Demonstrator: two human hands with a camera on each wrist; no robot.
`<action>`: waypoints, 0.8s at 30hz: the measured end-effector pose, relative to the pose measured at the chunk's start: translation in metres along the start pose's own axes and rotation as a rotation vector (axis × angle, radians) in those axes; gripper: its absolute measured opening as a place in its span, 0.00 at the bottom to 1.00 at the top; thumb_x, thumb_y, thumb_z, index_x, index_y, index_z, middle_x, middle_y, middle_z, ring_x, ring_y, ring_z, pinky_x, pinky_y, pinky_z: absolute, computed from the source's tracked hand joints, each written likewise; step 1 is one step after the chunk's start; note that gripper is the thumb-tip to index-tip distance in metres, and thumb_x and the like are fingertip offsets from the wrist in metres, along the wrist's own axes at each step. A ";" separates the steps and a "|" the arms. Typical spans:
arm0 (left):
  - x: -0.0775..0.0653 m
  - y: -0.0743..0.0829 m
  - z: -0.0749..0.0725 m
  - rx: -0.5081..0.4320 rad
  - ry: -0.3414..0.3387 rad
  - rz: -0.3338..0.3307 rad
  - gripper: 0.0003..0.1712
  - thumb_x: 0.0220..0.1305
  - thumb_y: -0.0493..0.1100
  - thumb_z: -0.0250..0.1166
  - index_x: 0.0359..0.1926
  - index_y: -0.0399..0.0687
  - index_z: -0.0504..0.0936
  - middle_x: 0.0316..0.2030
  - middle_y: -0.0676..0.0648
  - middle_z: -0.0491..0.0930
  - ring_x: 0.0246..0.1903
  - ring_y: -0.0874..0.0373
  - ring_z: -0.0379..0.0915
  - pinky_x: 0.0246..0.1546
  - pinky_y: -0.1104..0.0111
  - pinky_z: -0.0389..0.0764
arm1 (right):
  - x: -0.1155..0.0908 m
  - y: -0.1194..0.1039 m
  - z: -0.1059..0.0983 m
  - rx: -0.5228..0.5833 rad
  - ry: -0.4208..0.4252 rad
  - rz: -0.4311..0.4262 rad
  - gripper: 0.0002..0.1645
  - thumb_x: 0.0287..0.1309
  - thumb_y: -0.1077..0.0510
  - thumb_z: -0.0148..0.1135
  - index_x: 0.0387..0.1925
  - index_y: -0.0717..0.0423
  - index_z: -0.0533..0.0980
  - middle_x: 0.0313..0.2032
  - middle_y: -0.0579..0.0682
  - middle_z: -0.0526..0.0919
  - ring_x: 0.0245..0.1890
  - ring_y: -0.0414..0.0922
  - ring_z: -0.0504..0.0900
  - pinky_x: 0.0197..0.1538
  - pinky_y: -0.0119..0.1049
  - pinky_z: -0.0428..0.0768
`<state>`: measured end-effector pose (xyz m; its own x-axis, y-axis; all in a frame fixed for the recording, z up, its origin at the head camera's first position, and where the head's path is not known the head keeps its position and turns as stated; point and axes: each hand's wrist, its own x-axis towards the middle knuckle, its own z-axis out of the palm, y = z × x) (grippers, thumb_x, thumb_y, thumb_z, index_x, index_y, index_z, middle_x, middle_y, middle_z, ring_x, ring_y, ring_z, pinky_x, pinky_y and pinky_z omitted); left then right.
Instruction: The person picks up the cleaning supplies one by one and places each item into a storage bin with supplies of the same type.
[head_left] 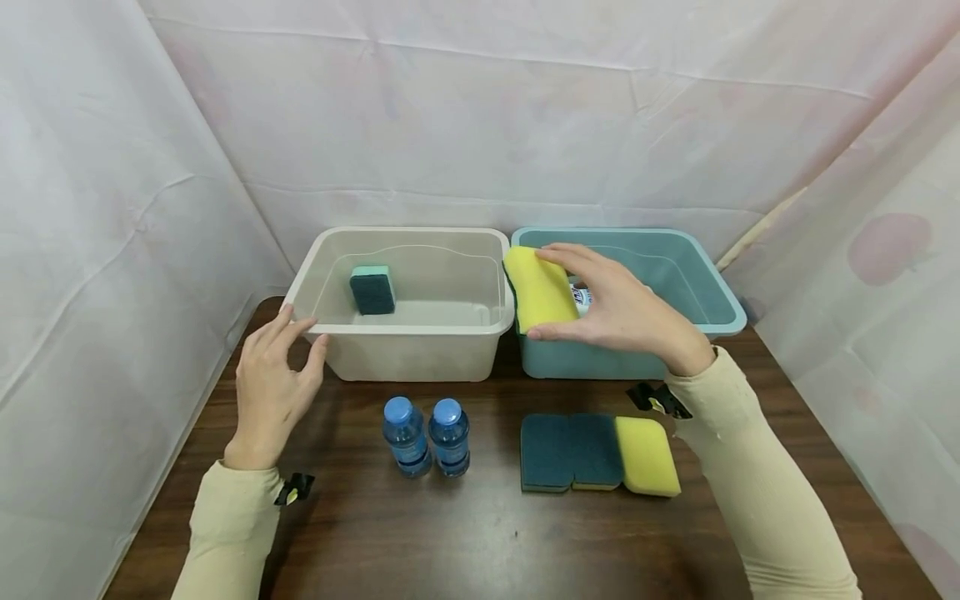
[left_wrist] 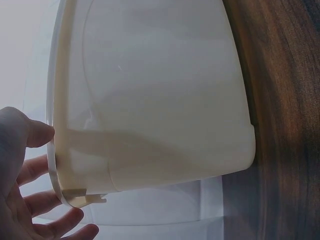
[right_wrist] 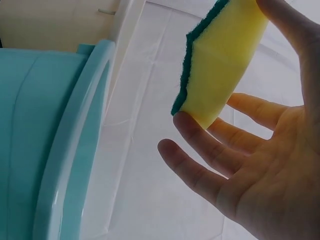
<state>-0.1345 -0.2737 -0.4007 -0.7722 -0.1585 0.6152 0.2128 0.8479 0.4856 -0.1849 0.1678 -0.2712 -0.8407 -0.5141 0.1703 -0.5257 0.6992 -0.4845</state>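
Observation:
My right hand (head_left: 615, 300) pinches a yellow sponge (head_left: 542, 292) between thumb and fingers, above the place where the two bins meet. Its dark green scouring side (right_wrist: 186, 75) faces left, away from the palm. At the front left corner of the beige bin (head_left: 412, 354), my left hand (head_left: 273, 379) holds the rim, thumb in front and fingers over the edge. A sponge (head_left: 372, 292) with a dark face stands inside that bin against its left part. Behind the right hand, the blue bin (head_left: 705, 287) contains a partly hidden item with a white label (head_left: 581, 297).
Two small water bottles (head_left: 448, 437) with blue caps stand on the dark wooden table (head_left: 420, 542). To their right lie two dark-faced sponges (head_left: 570, 450) and a yellow-faced sponge (head_left: 647, 456) in a row. White curtains (head_left: 480, 125) enclose the back and sides.

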 end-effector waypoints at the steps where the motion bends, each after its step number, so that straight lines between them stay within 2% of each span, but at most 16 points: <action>1: 0.000 0.000 0.000 0.000 0.001 0.000 0.21 0.69 0.47 0.72 0.58 0.41 0.88 0.72 0.35 0.76 0.68 0.29 0.72 0.63 0.28 0.71 | 0.001 0.000 0.000 -0.002 0.000 -0.006 0.63 0.51 0.28 0.79 0.82 0.43 0.63 0.80 0.48 0.65 0.75 0.51 0.71 0.71 0.59 0.76; 13: 0.001 0.001 0.002 -0.004 0.001 0.011 0.21 0.69 0.46 0.72 0.57 0.41 0.88 0.72 0.35 0.76 0.68 0.28 0.72 0.63 0.29 0.71 | 0.018 -0.009 -0.003 -0.030 -0.021 -0.048 0.64 0.50 0.29 0.80 0.82 0.46 0.63 0.80 0.50 0.65 0.76 0.51 0.70 0.71 0.57 0.76; 24: 0.000 0.001 0.004 -0.002 -0.005 0.003 0.21 0.69 0.47 0.71 0.58 0.41 0.88 0.72 0.36 0.75 0.68 0.29 0.72 0.62 0.29 0.71 | 0.030 -0.016 -0.005 -0.040 -0.044 -0.040 0.64 0.49 0.26 0.79 0.81 0.44 0.63 0.81 0.48 0.63 0.78 0.51 0.67 0.72 0.57 0.76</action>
<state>-0.1366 -0.2709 -0.4021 -0.7747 -0.1533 0.6135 0.2163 0.8474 0.4849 -0.2025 0.1430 -0.2541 -0.8128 -0.5628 0.1501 -0.5643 0.6968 -0.4429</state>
